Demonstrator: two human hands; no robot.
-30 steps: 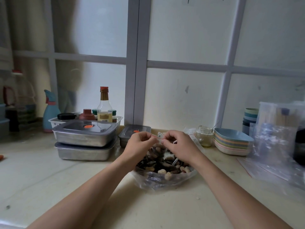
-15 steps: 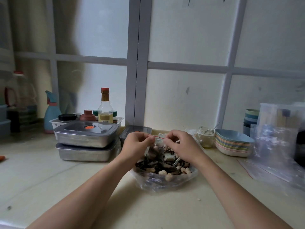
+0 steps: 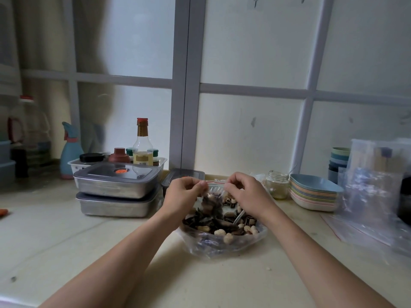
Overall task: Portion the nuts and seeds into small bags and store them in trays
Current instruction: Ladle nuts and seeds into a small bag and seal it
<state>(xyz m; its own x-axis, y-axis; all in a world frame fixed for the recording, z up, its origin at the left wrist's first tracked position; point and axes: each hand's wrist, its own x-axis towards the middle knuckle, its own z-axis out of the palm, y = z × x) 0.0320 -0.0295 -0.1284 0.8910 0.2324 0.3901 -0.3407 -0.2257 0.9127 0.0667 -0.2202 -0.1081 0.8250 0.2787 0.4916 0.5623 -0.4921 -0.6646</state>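
A small clear zip bag (image 3: 213,196) with a red seal strip hangs between my hands, partly filled with dark seeds and nuts. My left hand (image 3: 183,195) pinches its top left corner. My right hand (image 3: 244,194) pinches the top right end of the strip. Below them a large open plastic bag (image 3: 224,238) of mixed nuts and seeds lies on the counter, with a spoon handle (image 3: 239,216) sticking out of it. Two stacked metal trays (image 3: 115,192) with grey lids stand to the left.
A smaller lidded container (image 3: 184,175) sits behind my hands. A glass jar (image 3: 277,184), stacked pastel plates (image 3: 313,195) and cups (image 3: 338,161) stand right, with clear plastic bags (image 3: 375,196) at far right. Bottles in a white basket (image 3: 142,150) and a spray bottle (image 3: 70,152) stand back left.
My hands have drawn slightly apart along the top of the small bag, which now hangs fuller in view. The camera tilted a little.
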